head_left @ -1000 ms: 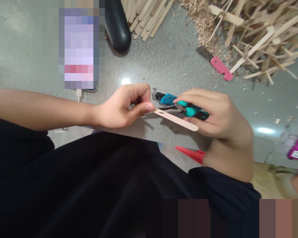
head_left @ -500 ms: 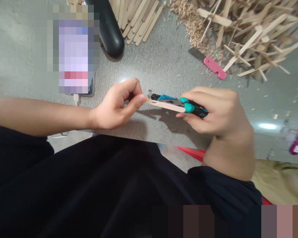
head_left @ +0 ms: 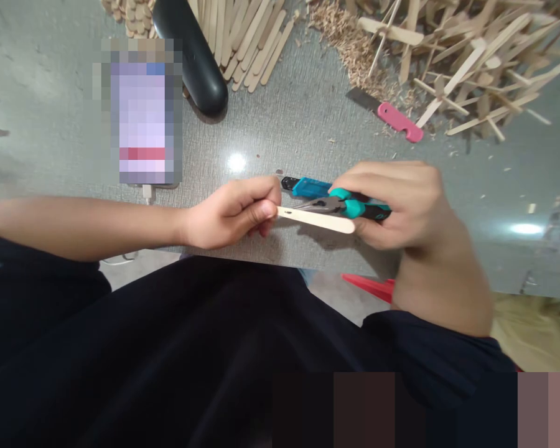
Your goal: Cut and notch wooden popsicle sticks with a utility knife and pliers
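Head | left hand [head_left: 228, 214] pinches stick [head_left: 317, 219] end | right hand [head_left: 401, 205] grips pliers [head_left: 354, 207] on it

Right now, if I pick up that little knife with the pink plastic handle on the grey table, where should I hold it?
Hold the pink plastic handle, never the dark metal blade. It lies flat, blade pointing into the wood shavings, handle end nearer the person, so probably come from above on the near side and pinch the handle's long edges.

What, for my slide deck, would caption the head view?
The left hand pinches a flat pale wooden stick while the right hand presses teal-handled pliers to it over a grey table.
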`<state>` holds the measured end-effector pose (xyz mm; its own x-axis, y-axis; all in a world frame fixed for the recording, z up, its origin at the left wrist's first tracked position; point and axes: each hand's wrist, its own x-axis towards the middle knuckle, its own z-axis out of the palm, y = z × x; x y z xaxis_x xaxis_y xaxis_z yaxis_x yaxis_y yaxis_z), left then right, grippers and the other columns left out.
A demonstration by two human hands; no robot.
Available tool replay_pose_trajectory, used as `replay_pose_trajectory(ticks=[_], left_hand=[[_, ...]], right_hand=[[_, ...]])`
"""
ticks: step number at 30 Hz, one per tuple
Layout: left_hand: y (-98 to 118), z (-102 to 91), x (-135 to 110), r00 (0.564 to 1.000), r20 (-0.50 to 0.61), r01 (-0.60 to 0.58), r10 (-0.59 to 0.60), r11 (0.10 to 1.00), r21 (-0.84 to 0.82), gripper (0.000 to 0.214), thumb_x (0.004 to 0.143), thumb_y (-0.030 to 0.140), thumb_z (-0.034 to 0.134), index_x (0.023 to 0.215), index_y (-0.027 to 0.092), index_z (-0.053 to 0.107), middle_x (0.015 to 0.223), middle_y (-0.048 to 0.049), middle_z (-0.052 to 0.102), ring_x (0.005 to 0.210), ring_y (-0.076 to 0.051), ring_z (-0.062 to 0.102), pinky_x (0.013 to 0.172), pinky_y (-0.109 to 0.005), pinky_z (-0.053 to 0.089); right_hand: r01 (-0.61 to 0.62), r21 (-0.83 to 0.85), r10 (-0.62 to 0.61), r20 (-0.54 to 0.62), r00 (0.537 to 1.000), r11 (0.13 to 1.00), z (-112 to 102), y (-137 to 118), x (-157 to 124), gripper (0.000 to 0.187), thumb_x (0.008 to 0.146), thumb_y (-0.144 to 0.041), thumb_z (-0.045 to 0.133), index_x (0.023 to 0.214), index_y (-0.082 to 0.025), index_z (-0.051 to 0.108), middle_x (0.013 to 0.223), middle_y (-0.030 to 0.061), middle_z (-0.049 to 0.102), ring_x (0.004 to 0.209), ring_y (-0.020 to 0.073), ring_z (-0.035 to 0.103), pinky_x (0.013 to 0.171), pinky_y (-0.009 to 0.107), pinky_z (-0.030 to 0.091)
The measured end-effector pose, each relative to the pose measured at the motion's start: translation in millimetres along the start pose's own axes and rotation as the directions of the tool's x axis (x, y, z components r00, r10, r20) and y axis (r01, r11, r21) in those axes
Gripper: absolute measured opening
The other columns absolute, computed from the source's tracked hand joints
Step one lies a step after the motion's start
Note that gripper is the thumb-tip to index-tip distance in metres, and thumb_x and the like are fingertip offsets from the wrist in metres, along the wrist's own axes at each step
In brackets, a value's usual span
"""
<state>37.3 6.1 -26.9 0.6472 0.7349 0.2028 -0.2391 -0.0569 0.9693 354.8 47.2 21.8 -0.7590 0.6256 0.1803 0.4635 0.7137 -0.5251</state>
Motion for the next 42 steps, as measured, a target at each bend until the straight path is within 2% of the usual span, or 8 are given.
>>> replay_pose_trajectory(ticks=[3,8,12,16,21,28,35,42], left_hand=[[6,0.4,-3,0.998,0.043,-0.054,0.05,0.995,0.087,0.043,0.119,0.056,0.076,0.092,0.023,0.068,0.074,-0.0021,0.077,0.059,-0.012,0.069,0.056,-0.022,0.053],[12,0.3,-7,0.997,-0.029,-0.066,0.073,0.978,0.196,0.045,0.115,0.05,0.083,0.083,0.021,0.07,0.069,-0.0014,0.075,0.053,-0.009,0.062,0.051,-0.021,0.046],[9,1.0,-5,0.986,-0.151,-0.04,0.074,0.976,0.215,0.049,0.117,0.049,0.074,0.077,0.023,0.063,0.065,-0.0011,0.072,0.054,-0.011,0.061,0.052,-0.022,0.047],[10,4.3,-5,0.965,-0.263,0.058,0.008,0.968,0.243,0.041,0.115,0.032,0.065,0.074,0.025,0.058,0.064,-0.0001,0.07,0.054,-0.011,0.06,0.054,-0.024,0.048],[12,5.7,-5,0.955,-0.295,0.047,0.026,0.97,0.24,0.038,0.112,0.024,0.061,0.074,0.024,0.061,0.064,0.0007,0.071,0.053,-0.01,0.058,0.055,-0.023,0.047],[11,6.3,-4,0.938,-0.344,0.104,-0.04,0.98,0.169,0.038,0.111,0.028,0.065,0.074,0.025,0.059,0.065,-0.0002,0.073,0.053,-0.01,0.06,0.054,-0.023,0.049],[18,6.5,-4,0.907,-0.397,0.245,-0.139,0.942,0.231,0.03,0.105,0.025,0.065,0.075,0.023,0.065,0.067,-0.0025,0.076,0.057,-0.01,0.063,0.056,-0.023,0.049],[19,3.5,-2,0.898,-0.435,0.237,-0.068,0.907,0.349,0.036,0.1,0.03,0.065,0.068,0.026,0.049,0.057,0.0046,0.048,0.054,-0.009,0.04,0.052,-0.025,0.032]], right_hand=[[-0.009,-0.005,0.009,-0.054,0.999,1.0,8,-2,1,0.045,0.112,-0.08,0.071,0.109,-0.035,0.074,0.087,0.0027,0.076,0.068,0.0236,0.066,0.061,0.044,0.05],[0.032,-0.116,-0.07,-0.335,0.94,0.993,19,3,2,0.043,0.113,-0.074,0.074,0.116,-0.031,0.074,0.088,0.0046,0.072,0.071,0.0229,0.064,0.063,0.042,0.049],[-0.151,-0.247,0.084,-0.261,0.962,0.957,15,6,-2,0.055,0.112,-0.082,0.071,0.122,-0.029,0.075,0.103,0.0099,0.08,0.083,0.0266,0.074,0.072,0.045,0.055],[-0.259,-0.349,0.226,-0.132,0.965,0.901,8,4,-4,0.076,0.101,-0.099,0.073,0.127,-0.028,0.079,0.12,0.0127,0.086,0.105,0.0361,0.085,0.081,0.048,0.06],[-0.33,-0.395,0.343,-0.041,0.939,0.857,10,7,-2,0.067,0.098,-0.083,0.089,0.135,-0.028,0.081,0.133,0.0139,0.086,0.118,0.042,0.084,0.087,0.051,0.062],[-0.379,-0.426,0.359,-0.13,0.924,0.822,14,32,5,0.063,0.107,-0.081,0.078,0.136,-0.025,0.08,0.138,0.0214,0.083,0.128,0.0505,0.081,0.103,0.064,0.066],[-0.456,-0.428,0.39,-0.236,0.89,0.78,12,43,8,0.06,0.113,-0.069,0.067,0.147,-0.021,0.076,0.149,0.0266,0.077,0.143,0.0539,0.075,0.118,0.071,0.061],[-0.441,-0.364,0.366,-0.258,0.894,0.821,7,48,9,0.046,0.115,-0.058,0.069,0.144,-0.023,0.076,0.145,0.0253,0.078,0.138,0.055,0.074,0.113,0.079,0.06]])
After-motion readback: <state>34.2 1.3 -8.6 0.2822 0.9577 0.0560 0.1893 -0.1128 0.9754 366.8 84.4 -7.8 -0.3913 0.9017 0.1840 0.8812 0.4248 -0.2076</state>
